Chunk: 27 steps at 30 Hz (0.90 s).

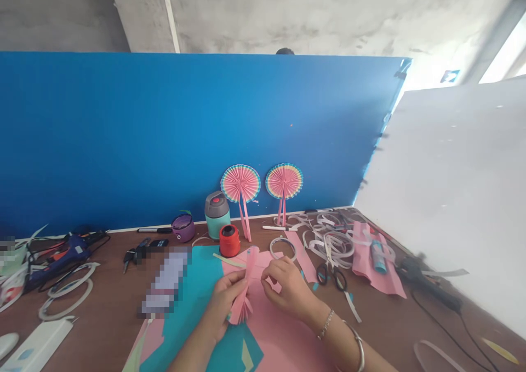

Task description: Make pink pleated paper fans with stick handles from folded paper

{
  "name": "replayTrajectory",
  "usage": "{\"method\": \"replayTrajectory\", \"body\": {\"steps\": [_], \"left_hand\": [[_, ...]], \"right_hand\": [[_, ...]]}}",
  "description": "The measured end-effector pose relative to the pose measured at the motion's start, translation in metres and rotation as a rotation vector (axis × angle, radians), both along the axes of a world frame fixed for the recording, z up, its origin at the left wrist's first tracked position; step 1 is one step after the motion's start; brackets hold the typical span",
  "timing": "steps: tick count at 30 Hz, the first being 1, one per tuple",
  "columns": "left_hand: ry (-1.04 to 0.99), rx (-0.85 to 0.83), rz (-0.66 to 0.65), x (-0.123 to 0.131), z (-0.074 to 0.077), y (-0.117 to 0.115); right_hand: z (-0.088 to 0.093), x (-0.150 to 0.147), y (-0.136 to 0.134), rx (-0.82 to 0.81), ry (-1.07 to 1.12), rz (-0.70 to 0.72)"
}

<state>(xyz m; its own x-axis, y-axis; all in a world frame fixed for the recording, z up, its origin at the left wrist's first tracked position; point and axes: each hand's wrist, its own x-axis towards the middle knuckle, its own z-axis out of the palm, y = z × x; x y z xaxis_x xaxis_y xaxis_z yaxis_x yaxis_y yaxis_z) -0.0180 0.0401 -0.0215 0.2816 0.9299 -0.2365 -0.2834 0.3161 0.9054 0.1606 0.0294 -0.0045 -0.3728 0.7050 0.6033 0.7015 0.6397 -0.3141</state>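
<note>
My left hand [224, 301] is closed on a pleated pink paper strip [245, 290], pinching its folds near the middle so it stands upright. My right hand [287, 287], with bangles on the wrist, pinches the same pleats from the right side. Under both hands lie a pink paper sheet [279, 339] and a teal paper sheet [197, 301] on the brown table. Two finished round pink paper fans [240, 184] [284, 181] lean against the blue partition behind.
Scissors [332, 276], a glue stick [378, 256] and several white paper strips [329, 238] lie to the right. A red thread spool [229, 240], a teal flask [217, 214] and a purple pot [183, 228] stand behind. A blue glue gun [61, 257] and tape rings [68, 292] lie left.
</note>
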Motion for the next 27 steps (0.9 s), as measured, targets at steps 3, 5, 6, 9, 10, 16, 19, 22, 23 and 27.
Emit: {"method": "replayTrajectory", "body": {"steps": [3,5,6,9,10,16,19,22,23,27], "left_hand": [[0.188,0.207,0.111,0.002,0.0,0.0],[0.326,0.331,0.206,0.003,0.001,-0.002],[0.385,0.38,0.251,0.004,0.001,-0.003],[0.512,0.465,0.362,0.004,0.004,-0.008],[0.538,0.478,0.388,0.004,0.004,-0.009],[0.556,0.517,0.425,0.002,0.007,-0.012],[0.503,0.545,0.436,0.001,0.011,-0.012],[0.567,0.6,0.432,0.0,0.013,-0.012],[0.61,0.632,0.429,-0.001,0.013,-0.012],[0.756,0.802,0.401,-0.003,0.009,-0.012]], "right_hand": [[-0.001,0.001,0.0,0.025,-0.031,-0.018],[-0.002,0.001,0.0,0.038,-0.035,-0.027],[-0.003,0.0,0.0,0.044,-0.033,-0.025],[-0.002,-0.003,-0.001,0.07,-0.024,0.011],[-0.002,-0.004,-0.002,0.079,-0.022,0.022],[0.003,-0.007,-0.005,0.066,-0.079,0.009],[0.004,-0.007,-0.005,0.039,-0.093,-0.013],[0.001,-0.007,-0.004,-0.002,-0.086,-0.029],[-0.001,-0.007,-0.004,-0.009,-0.081,-0.032],[-0.006,-0.007,-0.003,0.013,-0.057,-0.045]]}}
